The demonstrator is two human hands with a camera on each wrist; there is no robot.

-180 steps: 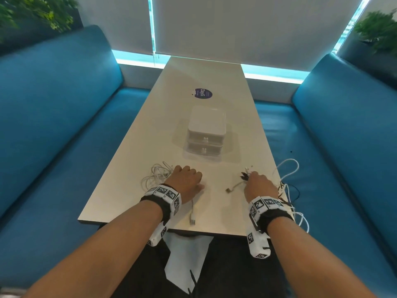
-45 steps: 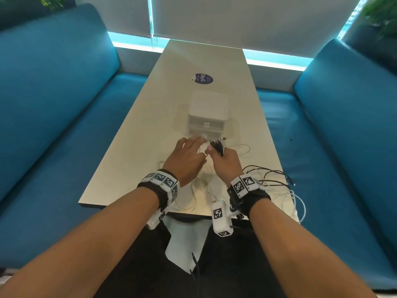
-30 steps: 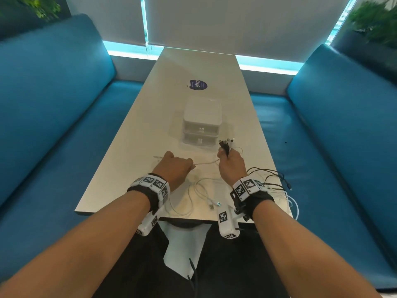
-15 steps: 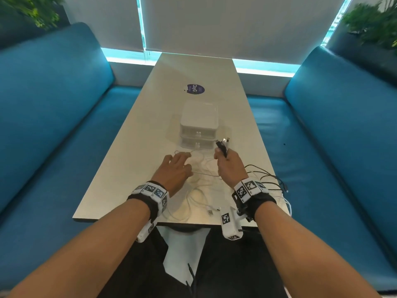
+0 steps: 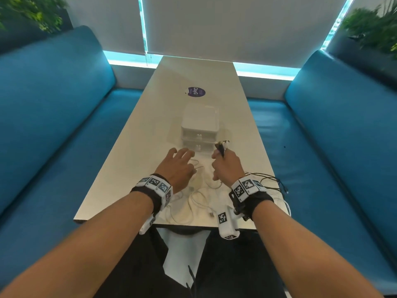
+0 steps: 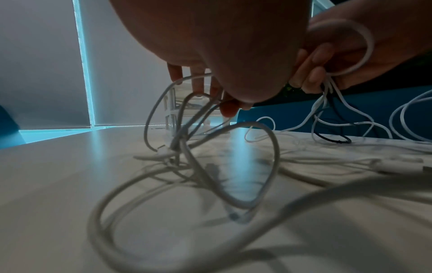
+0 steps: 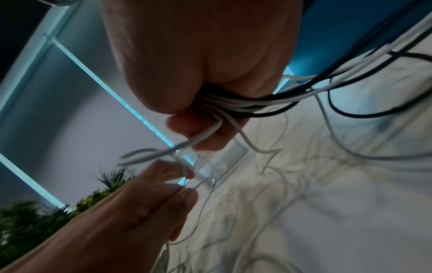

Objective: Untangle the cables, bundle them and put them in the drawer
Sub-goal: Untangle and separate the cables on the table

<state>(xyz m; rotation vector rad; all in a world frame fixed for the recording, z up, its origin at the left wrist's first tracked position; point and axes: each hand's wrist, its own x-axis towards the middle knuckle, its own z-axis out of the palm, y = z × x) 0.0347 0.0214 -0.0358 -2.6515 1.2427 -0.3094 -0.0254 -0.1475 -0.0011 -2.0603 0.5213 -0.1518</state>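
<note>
My right hand [image 5: 225, 166] grips a bundle of white and black cables [image 7: 236, 105] in a fist, with the plug ends [image 5: 221, 145] sticking up above it. My left hand [image 5: 178, 166] reaches down beside it with fingers spread. Its thumb [image 6: 229, 109] and fingers pinch a thin white cable [image 7: 187, 186] and lift loops of it [image 6: 163, 103] off the table. More white cable [image 5: 193, 203] lies tangled under both wrists. The white two-drawer unit [image 5: 199, 125] stands just beyond the hands with both drawers closed.
Black cables [image 5: 270, 179] trail to the right table edge and over it. The long white table [image 5: 133, 168] carries a round purple sticker [image 5: 195, 92] farther back. Blue benches [image 5: 64, 147] flank it on both sides.
Since six seconds ago both hands moved from the near edge up to the drawer unit, the right carrying the cable ends. In the last half second the left hand reached forward onto the white cable.
</note>
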